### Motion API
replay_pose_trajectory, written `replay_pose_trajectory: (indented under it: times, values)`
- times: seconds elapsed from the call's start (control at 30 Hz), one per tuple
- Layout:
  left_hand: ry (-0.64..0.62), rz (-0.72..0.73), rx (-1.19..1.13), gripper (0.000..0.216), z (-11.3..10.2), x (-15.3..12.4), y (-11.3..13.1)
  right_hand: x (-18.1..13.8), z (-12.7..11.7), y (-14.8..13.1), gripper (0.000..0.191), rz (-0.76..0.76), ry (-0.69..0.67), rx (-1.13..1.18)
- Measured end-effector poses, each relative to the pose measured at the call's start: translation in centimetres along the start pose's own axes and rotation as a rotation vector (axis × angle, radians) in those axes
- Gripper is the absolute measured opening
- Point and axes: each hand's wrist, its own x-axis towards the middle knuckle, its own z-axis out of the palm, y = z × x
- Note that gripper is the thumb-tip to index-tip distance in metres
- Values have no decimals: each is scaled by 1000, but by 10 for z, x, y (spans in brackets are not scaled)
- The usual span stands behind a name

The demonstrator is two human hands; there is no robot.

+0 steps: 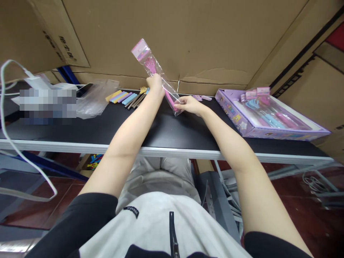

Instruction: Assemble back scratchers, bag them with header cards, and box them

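Observation:
A pink back scratcher (169, 98) lies inside a long clear plastic bag with a pink header card (141, 49), tilted above the black tabletop. My left hand (156, 83) is closed around the bag just below the claw-shaped head. Lower down, my right hand (189, 104) pinches the bag's bottom end by the handle tip. Left of my hands, several coloured handles (120, 96) in yellow, purple and blue lie in a row. Beside them are dark telescopic rods (135, 101) and a yellow claw head (143, 90).
An open purple display box (245, 127) at the right holds packed blue and pink scratchers (271, 114). Clear bags (95, 100) lie at the left, near a white cable (4, 104). Small pink cards (201, 97) rest behind my right hand. Cardboard walls (188, 39) enclose the table (182, 132).

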Motion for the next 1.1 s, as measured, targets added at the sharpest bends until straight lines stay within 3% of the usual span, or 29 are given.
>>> replay_pose_trajectory:
  times: [0.1, 0.3, 0.37, 0.47, 0.57, 0.73, 0.87, 1.1]
  values:
    - [62, -146, -62, 18, -4, -4, 26, -3, 5, -8, 31, 9, 66, 120]
    - [123, -156, -93, 14, -20, -12, 69, -10, 16, -24, 42, 16, -21, 326]
    - [66, -139, -2, 8, -32, -11, 79, -10, 18, -27, 44, -18, -14, 356]
    - [-91, -121, 216, 21, -56, -9, 93, -10, 15, -31, 42, -85, 65, 372]
    - [-150, -85, 147, 25, -79, -9, 103, -12, 6, -37, 41, -135, 159, 333]
    - [-150, -30, 49, 17, -100, -23, 107, -15, -6, -43, 37, -156, 274, 255]
    - [-141, -97, 66, 26, -107, -37, 101, -13, -9, -40, 34, -151, 322, 257]
    - [-60, -115, 142, 40, -116, -40, 87, -1, -13, -26, 47, -230, 240, 394]
